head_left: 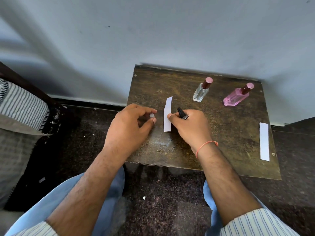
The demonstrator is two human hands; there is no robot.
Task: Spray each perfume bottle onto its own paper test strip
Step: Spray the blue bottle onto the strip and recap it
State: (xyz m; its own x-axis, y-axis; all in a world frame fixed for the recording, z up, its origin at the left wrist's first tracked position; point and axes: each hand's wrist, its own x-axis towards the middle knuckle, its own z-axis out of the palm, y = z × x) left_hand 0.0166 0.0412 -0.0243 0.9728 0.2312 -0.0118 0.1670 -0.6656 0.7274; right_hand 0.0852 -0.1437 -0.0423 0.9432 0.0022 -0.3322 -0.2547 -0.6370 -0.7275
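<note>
The right hand (189,126) is clamped on a small dark bottle (182,113), nozzle beside a curled white strip (167,114); the left hand (131,123) pinches a small clear cap (151,115). This looks like the first spray. A clear glass bottle (201,92) and a faceted pink one (236,98) stand capped on the worn wooden surface (221,133), and a second strip (264,141) lies flat, well apart.

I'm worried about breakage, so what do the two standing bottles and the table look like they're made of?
Clear bottle: likely glass, see-through with bright edge glints. Pink bottle: tinted glass or hard plastic, translucent and faceted. Both caps look glossy, perhaps metallic-coated plastic. Table: dark wood or laminate, showing grain, scuffs and a dull sheen.
</note>
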